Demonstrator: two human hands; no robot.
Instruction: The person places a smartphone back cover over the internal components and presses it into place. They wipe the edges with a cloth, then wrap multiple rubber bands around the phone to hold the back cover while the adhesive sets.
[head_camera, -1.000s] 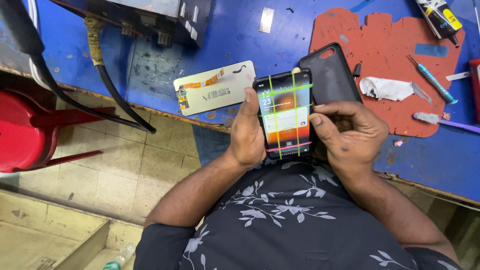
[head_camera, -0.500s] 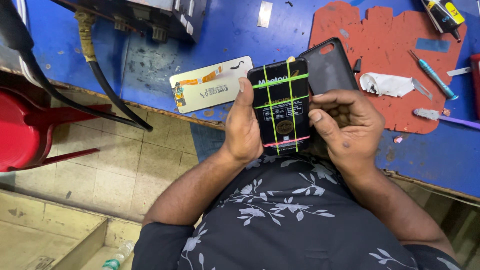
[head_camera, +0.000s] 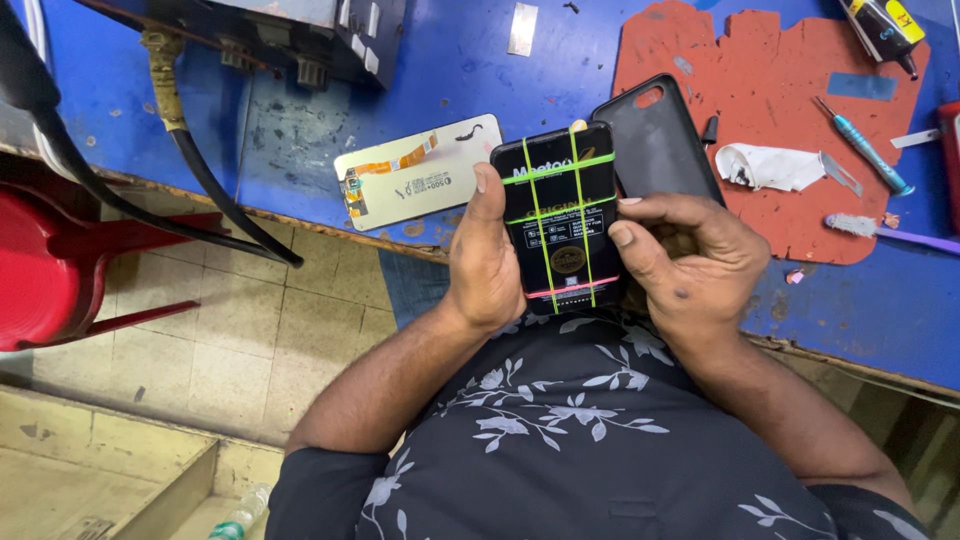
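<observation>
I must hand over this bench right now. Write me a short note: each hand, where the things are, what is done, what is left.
Left hand: grips the phone by its left edge.
Right hand: holds the right edge, thumb on the glass.
Phone: upright over the bench edge, bound with green and pink rubber bands.
Black case: behind the phone, on the red mat.
Screen panel: on the blue bench, left.
Done: bands on.
Left: bands and case not yet handled.

Bright, even daylight, sharp focus throughout, soft shadows under the arms, slight wide-angle bending at edges.
</observation>
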